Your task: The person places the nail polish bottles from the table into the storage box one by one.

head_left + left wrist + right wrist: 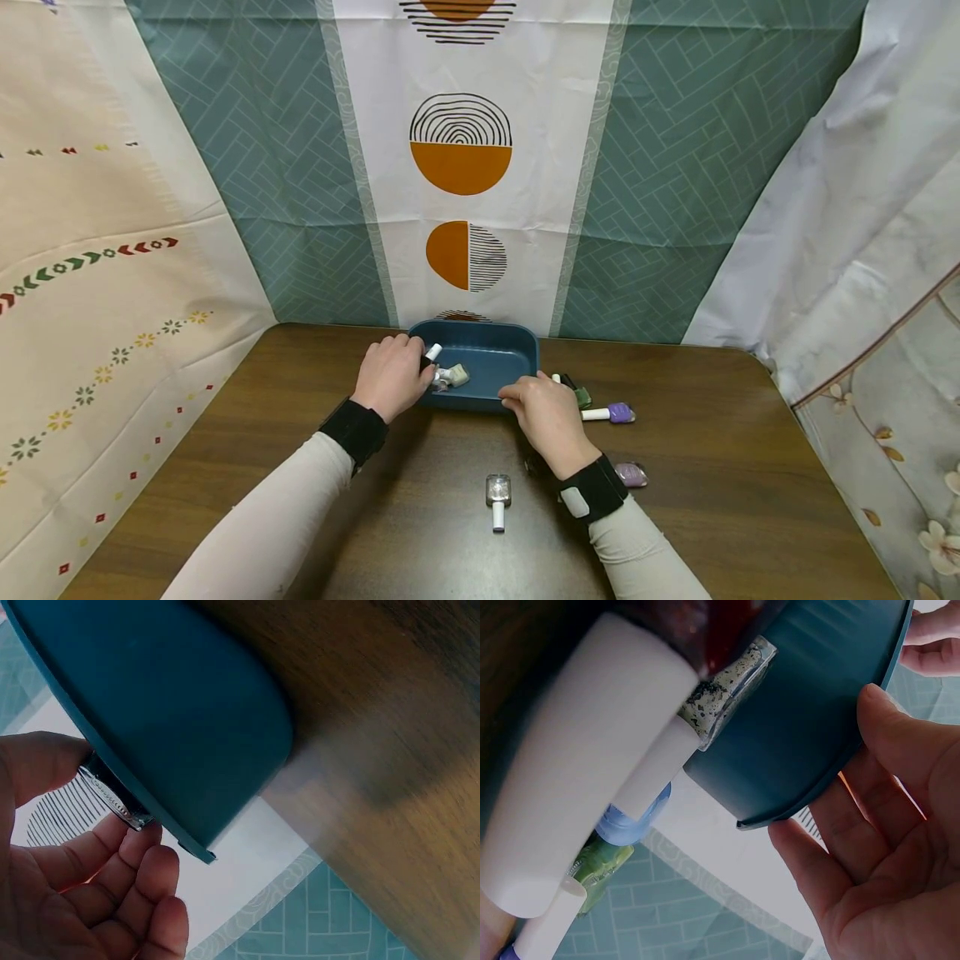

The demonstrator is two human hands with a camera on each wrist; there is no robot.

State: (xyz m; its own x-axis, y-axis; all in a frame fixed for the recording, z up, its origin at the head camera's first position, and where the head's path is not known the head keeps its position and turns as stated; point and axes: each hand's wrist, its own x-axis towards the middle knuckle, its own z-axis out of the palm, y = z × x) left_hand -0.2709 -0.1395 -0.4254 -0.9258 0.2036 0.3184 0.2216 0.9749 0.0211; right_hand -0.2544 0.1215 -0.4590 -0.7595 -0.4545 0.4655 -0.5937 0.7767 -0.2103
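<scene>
In the head view a blue tray [506, 360] sits at the far edge of the wooden table [720, 442], in front of a patterned cloth [292, 158]. The left hand [392, 377] is at the tray's nine o'clock, its fingers over the rim; just beside them, inside the tray, lies a cream bottle [455, 375]. The right hand [547, 417] is at four o'clock, thumb and fingertips at the near right corner. Beyond it, between three and four o'clock, lie a green bottle [582, 398] and a purple bottle [621, 412]. A mauve bottle [632, 475] lies further out at four o'clock, and a clear bottle [498, 492] with a white cap near six.

In the left wrist view the tray fills ten o'clock. At nine, thumb and fingers pinch a small dark object [112, 793] with a silvery face, right against the rim; its kind is hard to tell.

In the right wrist view the hand, at four o'clock, grips the rim between thumb and curled fingers. A flake-speckled bottle [739, 686] is at twelve, a blue bottle [634, 823] at eight, and a large blurred white cap [585, 765] at nine.
</scene>
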